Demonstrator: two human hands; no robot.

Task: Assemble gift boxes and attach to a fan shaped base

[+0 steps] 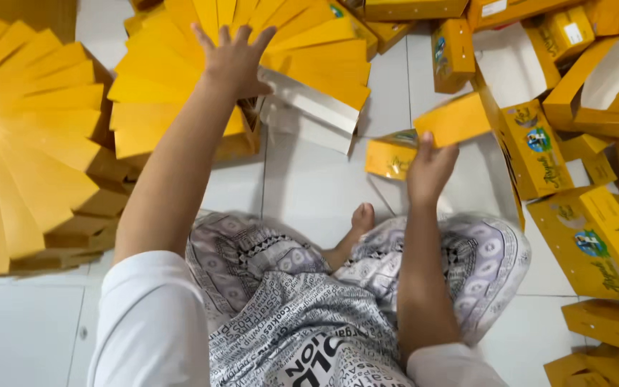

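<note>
So you're sitting cross-legged on a white tiled floor [309, 186], patterned grey trousers [288, 301] and a bare foot [361, 216] poking out in front, and there's yellow cardboard pretty much everywhere around you. Off to your left sits a big fanned stack of flat box blanks [30, 143], spread out like a wheel, and a second fan [180, 79] sits straight ahead. Your left hand [234, 61] is stretched out on that second fan, fingers spread wide, palm flat on the blanks and not gripping anything. Your right hand [430, 168] is up in front of your knee, pinching the lower edge of a yellow carton [435, 132] that sits just above the fingers, tilted up toward the right. It's bright yellow with a darker printed panel and a small round green-blue picture on its left end, and it looks half unfolded, though it's a bit blurry. To the right there's a loose heap of folded boxes [582, 236] in the same yellow
</note>
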